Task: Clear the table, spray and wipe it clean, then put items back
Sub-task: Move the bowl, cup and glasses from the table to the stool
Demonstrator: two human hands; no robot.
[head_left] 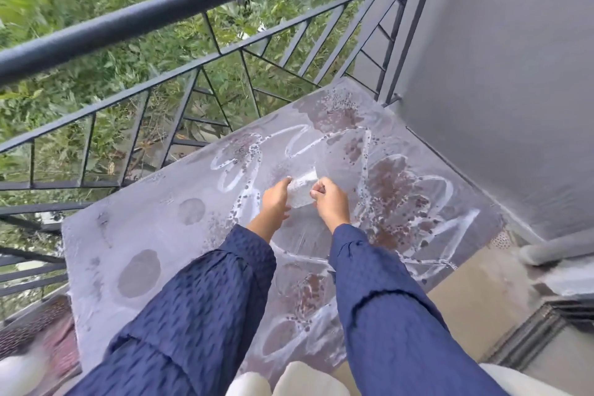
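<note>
Table (pixel 154 235), grey top, lies directly under both my hands. White foam streaks (pixel 434 183) and brown wet patches (pixel 392 199) cover it, mostly to the right of and beyond my grip. My left hand (pixel 274 202) pinches one end of a white wipe (pixel 302 191) and my right hand (pixel 331 202) pinches the other, fingers curled on it. The wipe sits between them over the table's middle; touching the top or just above it, cannot tell. Two darker round marks (pixel 139 273) lie left of my left hand, toward the left edge. The far edge runs close beside the black railing (pixel 193 0), and the right edge is near the grey wall (pixel 498 74). The widest stretch of top lies left of my grip. By the near-left corner is a dark mesh thing (pixel 35 321), too blurred to tell what it is.
</note>
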